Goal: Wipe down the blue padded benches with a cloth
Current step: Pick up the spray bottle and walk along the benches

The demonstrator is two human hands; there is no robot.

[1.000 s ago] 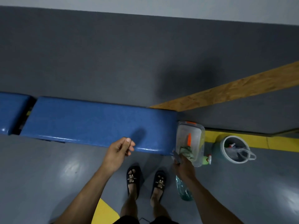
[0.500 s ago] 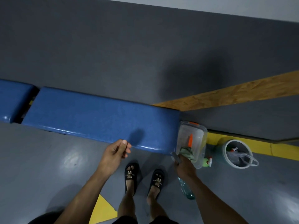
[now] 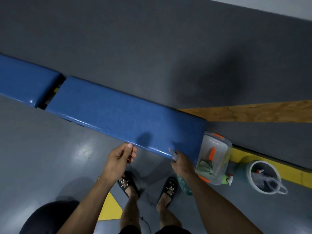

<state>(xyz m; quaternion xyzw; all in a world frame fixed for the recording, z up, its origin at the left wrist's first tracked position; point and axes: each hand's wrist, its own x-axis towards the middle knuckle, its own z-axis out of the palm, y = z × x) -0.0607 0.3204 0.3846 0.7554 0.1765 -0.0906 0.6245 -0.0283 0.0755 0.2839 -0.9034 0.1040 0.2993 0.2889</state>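
Head view: right hand [image 3: 181, 163] grips a spray bottle [image 3: 184, 186], nozzle over the blue bench [image 3: 128, 119] edge. Left hand [image 3: 118, 159] is loosely curled and holds nothing, just short of that edge. The cloth [image 3: 205, 166] sits in a clear container [image 3: 217, 156] right of the right hand. Risk: spraying with no cloth in hand, so drips run onto the floor.

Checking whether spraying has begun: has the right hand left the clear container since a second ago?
Yes. The right hand has shifted left, off the clear container, to the blue bench edge.
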